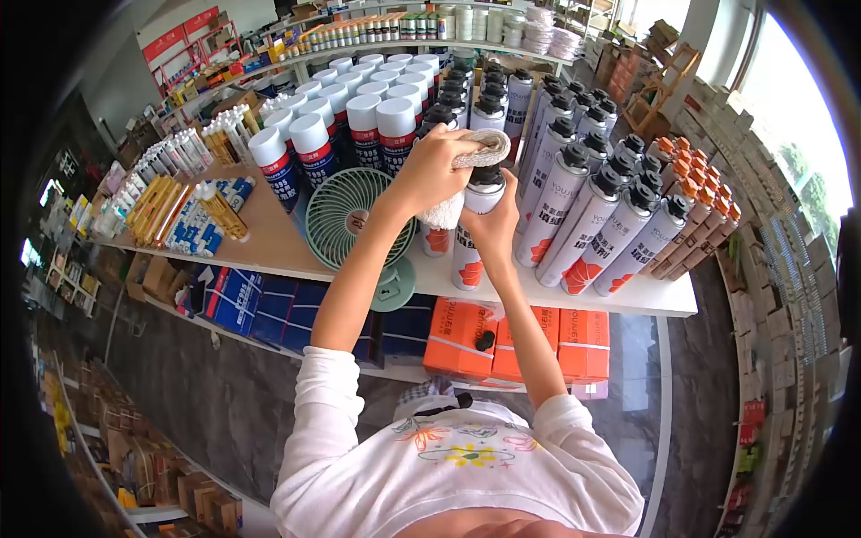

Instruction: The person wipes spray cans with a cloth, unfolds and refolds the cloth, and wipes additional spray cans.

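White cloth (441,213) on top of can (468,255), front edge of shelf (664,297).
Left hand (432,169) grips cloth over the cap (485,174); right hand (495,222) wraps the can's shoulder, likely to stop it tipping. Can looks upright; can't tell if base touches shelf. Grey cans (587,229) crowd behind and right; fan (350,215) sits just left, under the left forearm, probably limiting elbow room. Blue cans (318,164) behind fan.

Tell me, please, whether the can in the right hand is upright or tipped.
Upright: the can has its black top uppermost, base toward the counter.
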The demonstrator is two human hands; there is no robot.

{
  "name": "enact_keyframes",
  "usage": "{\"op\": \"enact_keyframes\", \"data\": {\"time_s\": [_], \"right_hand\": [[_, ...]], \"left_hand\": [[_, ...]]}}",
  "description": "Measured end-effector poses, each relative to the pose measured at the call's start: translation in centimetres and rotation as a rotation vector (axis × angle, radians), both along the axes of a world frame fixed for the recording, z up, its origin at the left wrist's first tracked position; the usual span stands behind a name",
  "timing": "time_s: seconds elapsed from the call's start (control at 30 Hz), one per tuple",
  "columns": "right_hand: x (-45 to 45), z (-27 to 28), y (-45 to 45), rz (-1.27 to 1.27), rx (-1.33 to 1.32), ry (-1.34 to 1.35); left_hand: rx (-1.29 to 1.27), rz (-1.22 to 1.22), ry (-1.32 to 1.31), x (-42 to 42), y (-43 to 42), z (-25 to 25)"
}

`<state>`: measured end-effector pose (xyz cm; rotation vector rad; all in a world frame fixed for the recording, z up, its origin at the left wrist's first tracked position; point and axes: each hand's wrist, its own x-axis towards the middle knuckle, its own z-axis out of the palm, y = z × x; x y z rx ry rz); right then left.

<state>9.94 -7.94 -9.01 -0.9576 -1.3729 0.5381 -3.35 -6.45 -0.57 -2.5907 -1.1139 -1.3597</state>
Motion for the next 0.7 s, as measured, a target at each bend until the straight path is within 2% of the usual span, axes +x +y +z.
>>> {"op": "enact_keyframes", "data": {"time_s": [0.17,0.23,0.4,0.57,0.7], "right_hand": [[0.1,-0.3,0.1,0.009,0.051,0.003],[-0.1,-0.4,0.2,-0.004,0.047,0.022],[-0.2,-0.3,-0.2,-0.002,0.054,0.016],[-0.1,-0.3,-0.1,-0.022,0.052,-0.001],[-0.2,-0.4,-0.1,-0.011,0.019,0.012]], "left_hand": [[-0.078,0.051,-0.181,0.1,-1.1,-2.7],[0.112,0.109,-0.219,0.5,-2.0,-3.6],[0.29,0.214,-0.127,1.1,-3.6,-4.0],[0.341,0.266,-0.087,1.4,-4.7,-4.6],[0.427,0.288,0.039,1.2,-5.1,-4.2]]}}
